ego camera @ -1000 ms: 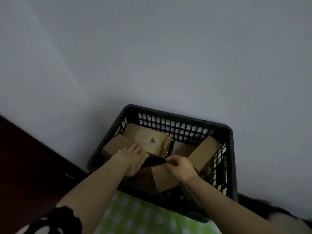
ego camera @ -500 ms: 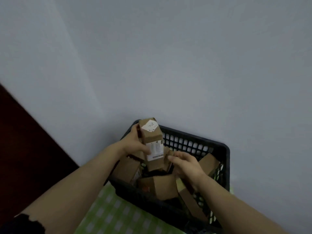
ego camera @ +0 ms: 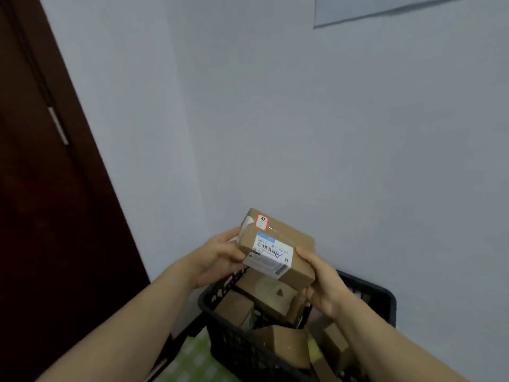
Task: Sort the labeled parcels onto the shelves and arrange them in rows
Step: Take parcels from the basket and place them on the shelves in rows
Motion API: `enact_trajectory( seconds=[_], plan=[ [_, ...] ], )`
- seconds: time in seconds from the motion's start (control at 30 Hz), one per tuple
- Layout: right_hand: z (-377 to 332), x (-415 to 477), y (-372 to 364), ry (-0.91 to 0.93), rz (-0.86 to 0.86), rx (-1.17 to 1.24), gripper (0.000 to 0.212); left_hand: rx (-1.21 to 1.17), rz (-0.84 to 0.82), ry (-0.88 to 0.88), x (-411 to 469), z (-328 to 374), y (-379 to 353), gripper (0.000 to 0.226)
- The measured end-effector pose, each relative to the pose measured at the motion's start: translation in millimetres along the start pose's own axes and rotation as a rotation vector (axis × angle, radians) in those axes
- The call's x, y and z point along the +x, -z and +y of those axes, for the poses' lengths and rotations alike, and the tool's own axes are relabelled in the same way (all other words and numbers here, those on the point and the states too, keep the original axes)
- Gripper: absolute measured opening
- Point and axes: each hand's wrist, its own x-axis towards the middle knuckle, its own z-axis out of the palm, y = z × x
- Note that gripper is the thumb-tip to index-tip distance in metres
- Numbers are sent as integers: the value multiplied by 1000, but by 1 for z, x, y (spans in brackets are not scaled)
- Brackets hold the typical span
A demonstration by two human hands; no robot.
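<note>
A small brown cardboard parcel (ego camera: 286, 241) with a white barcode label and a red-edged sticker is held up above the black plastic basket (ego camera: 377, 296). My left hand (ego camera: 217, 257) grips the parcel's left end, and my right hand (ego camera: 322, 285) grips its right end from below. The label side faces me. Inside the basket lie several more brown parcels (ego camera: 264, 296), one marked with a dark triangle. No shelves are in view.
A plain pale wall (ego camera: 330, 133) fills the background, with a sheet of paper (ego camera: 371, 9) pinned at the top right. At the left stands a dark wooden door (ego camera: 41, 216). A green checked cloth (ego camera: 192, 362) lies under the basket.
The parcel has been lifted out of the basket, turned flat with the label facing me, and my right hand has taken hold of it. My view has tilted upward.
</note>
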Motion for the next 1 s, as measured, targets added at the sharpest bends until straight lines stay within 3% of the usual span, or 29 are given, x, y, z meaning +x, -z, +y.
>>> enact_trajectory(
  seconds=[0.07, 0.17, 0.33, 0.57, 0.7, 0.8, 0.9, 1.0],
  plan=[
    [-6, 4, -3, 68, 12, -33, 65, 42, 85, 31, -9, 10, 0, 60],
    [-11, 4, -13, 139, -32, -74, 53, 228, 245, 50, -17, 14, -2, 34],
    [-16, 2, -26, 198, -97, -169, 42, 246, 320, 22, -22, 17, 0, 22],
    [-24, 1, -26, 204, -116, -219, 64, 253, 335, -32, -26, 28, 6, 28],
    [-38, -5, -26, 173, -177, -321, 55, 250, 354, -89, -31, 46, 7, 27],
    [-42, -6, -32, 147, -274, -468, 70, 235, 354, -113, -33, 57, 9, 60],
    [-39, -4, -40, 165, -321, -467, 77, 157, 381, -160, -36, 64, 13, 91],
    [-40, -3, -51, 214, -345, -429, 79, 164, 389, -143, -47, 62, 4, 69]
  ],
)
